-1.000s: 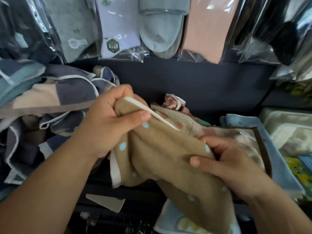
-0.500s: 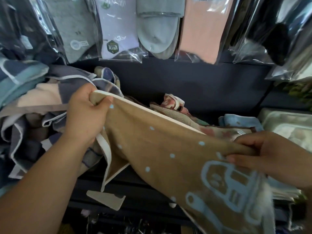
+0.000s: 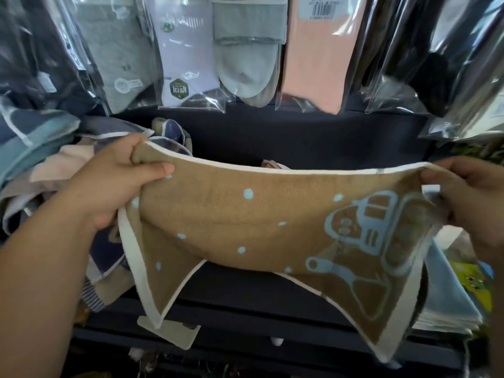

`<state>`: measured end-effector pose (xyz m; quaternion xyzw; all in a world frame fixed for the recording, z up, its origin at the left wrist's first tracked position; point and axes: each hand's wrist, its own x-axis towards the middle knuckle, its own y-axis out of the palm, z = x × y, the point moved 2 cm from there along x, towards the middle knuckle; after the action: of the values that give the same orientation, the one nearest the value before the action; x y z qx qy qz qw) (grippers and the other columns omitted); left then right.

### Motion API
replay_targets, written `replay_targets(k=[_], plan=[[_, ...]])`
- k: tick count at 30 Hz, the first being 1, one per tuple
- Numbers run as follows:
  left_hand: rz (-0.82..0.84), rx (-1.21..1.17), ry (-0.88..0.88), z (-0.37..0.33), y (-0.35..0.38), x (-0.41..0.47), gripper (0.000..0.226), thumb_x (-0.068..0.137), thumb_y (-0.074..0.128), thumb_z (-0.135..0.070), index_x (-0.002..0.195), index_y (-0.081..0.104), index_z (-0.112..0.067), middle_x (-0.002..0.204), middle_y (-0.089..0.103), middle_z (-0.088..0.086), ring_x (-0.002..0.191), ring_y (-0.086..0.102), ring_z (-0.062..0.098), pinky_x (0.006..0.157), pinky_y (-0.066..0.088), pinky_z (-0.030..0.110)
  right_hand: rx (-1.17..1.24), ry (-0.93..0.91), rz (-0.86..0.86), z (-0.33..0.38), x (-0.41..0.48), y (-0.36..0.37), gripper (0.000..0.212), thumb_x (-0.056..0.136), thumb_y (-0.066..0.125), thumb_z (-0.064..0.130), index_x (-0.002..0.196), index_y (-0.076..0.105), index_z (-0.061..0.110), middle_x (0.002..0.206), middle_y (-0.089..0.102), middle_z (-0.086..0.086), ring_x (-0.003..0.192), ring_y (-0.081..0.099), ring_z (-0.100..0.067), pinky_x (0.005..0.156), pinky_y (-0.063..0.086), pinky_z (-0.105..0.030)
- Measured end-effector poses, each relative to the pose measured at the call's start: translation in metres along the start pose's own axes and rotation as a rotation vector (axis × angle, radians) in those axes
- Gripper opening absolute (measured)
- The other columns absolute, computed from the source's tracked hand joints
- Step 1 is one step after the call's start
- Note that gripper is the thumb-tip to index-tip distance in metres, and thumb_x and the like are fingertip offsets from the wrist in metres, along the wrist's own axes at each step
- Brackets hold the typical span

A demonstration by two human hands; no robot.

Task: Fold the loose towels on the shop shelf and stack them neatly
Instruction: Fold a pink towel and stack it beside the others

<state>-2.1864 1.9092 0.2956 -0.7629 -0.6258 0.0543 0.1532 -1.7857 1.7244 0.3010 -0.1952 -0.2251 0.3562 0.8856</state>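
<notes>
both towel [image 3: 272, 214] corners apparently between fingers [image 3: 128, 145]

White sock packet [image 3: 188, 58]: dark hexagonal label [image 3: 178, 90] reads "运动". Pink sock packet [image 3: 316, 64]: barcode sticker [image 3: 323, 8], digits unreadable. Grey sock packet [image 3: 114, 45]: round sticker [image 3: 127, 84], print illegible.

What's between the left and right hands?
The brown towel, spread along its top edge from the left hand to the right hand, seen in the head view.

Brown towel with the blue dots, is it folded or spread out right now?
Spread out: the brown towel hangs loose between the left hand and right hand, which grip its top corners apart.
</notes>
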Motion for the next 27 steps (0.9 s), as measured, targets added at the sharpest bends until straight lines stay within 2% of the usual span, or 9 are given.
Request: replay_targets(k=[2,5,9,14,17,19,22,25,27], plan=[[0.066,0.037,0.021,-0.006,0.004,0.015,0.027,0.083,0.078,-0.005,0.093,0.061,-0.025,0.083,0.068,-0.001,0.076,0.065,0.011,0.069,0.052,0.031,-0.23,-0.048,0.008,0.005,0.014,0.0,0.012,0.079,0.07,0.047,0.08,0.072,0.035,0.064,0.064,-0.001,0.065,0.064,-0.033,0.057,0.053,-0.044],[0.019,0.261,0.122,0.0,0.018,0.044,0.033,0.085,0.077,-0.005,0.091,0.055,-0.029,0.087,0.062,-0.001,0.077,0.06,0.015,0.068,0.048,0.031,-0.591,-0.032,0.041,0.001,0.039,0.011,0.016,0.082,0.077,0.037,0.07,0.068,0.04,0.085,0.072,-0.004,0.084,0.066,-0.036,0.075,0.056,-0.041],[-0.075,0.717,0.275,0.031,0.045,0.058,0.037,0.085,0.075,-0.013,0.115,0.058,-0.022,0.108,0.065,0.008,0.1,0.062,0.033,0.082,0.049,0.037,-0.813,-0.031,0.067,-0.015,0.044,0.045,0.02,0.092,0.064,0.018,0.109,0.074,0.015,0.116,0.066,-0.026,0.106,0.063,-0.046,0.088,0.052,-0.047],[-0.101,0.913,0.373,0.06,0.061,0.039,0.076,0.078,0.081,-0.022,0.145,0.047,-0.013,0.145,0.047,0.016,0.124,0.052,0.043,0.103,0.045,0.052,-0.808,-0.324,0.105,-0.011,0.0,0.094,0.039,0.093,0.058,0.046,0.122,0.067,0.021,0.119,0.062,-0.015,0.106,0.059,-0.043,0.087,0.052,-0.05],[-0.152,0.96,0.407,0.066,0.06,0.022,0.084,0.075,0.084,-0.03,0.148,0.044,-0.013,0.152,0.04,0.014,0.129,0.046,0.043,0.109,0.039,0.054,-0.682,-0.485,0.327,0.0,-0.042,0.128,0.059,0.09,0.04,0.068,0.134,0.058,0.032,0.139,0.054,-0.005,0.125,0.052,-0.032,0.104,0.045,-0.054],[-0.203,0.955,0.428,0.066,0.058,0.006,0.084,0.075,0.082,-0.036,0.147,0.045,-0.013,0.152,0.04,0.013,0.13,0.045,0.042,0.108,0.038,0.054,-0.679,-0.602,0.41,0.005,-0.066,0.142,0.064,0.087,0.042,0.074,0.138,0.053,0.037,0.146,0.047,-0.004,0.133,0.045,-0.03,0.11,0.038,-0.058],[-0.321,0.89,0.435,0.066,0.052,-0.022,0.067,0.079,0.073,-0.043,0.135,0.054,-0.01,0.137,0.05,0.016,0.122,0.048,0.04,0.103,0.039,0.049,-0.542,-0.798,0.394,0.005,-0.096,0.151,0.042,0.083,0.065,0.061,0.11,0.066,0.029,0.114,0.058,-0.001,0.103,0.056,-0.023,0.088,0.05,-0.043],[-0.383,0.765,0.323,0.072,0.047,-0.051,0.048,0.077,0.072,-0.053,0.103,0.061,-0.014,0.101,0.058,0.005,0.097,0.055,0.026,0.073,0.042,0.031,-0.509,-0.907,0.504,-0.01,-0.111,0.162,0.026,0.074,0.081,0.044,0.069,0.065,0.024,0.075,0.058,0.007,0.069,0.057,-0.013,0.057,0.049,-0.027],[-0.306,0.762,0.207,0.081,0.051,-0.067,0.053,0.075,0.076,-0.064,0.096,0.061,-0.017,0.086,0.057,-0.002,0.08,0.055,0.021,0.06,0.042,0.029,-0.61,-0.876,0.561,-0.025,-0.111,0.17,0.025,0.068,0.086,0.041,0.063,0.065,0.027,0.069,0.058,0.009,0.065,0.058,-0.012,0.054,0.052,-0.026]])
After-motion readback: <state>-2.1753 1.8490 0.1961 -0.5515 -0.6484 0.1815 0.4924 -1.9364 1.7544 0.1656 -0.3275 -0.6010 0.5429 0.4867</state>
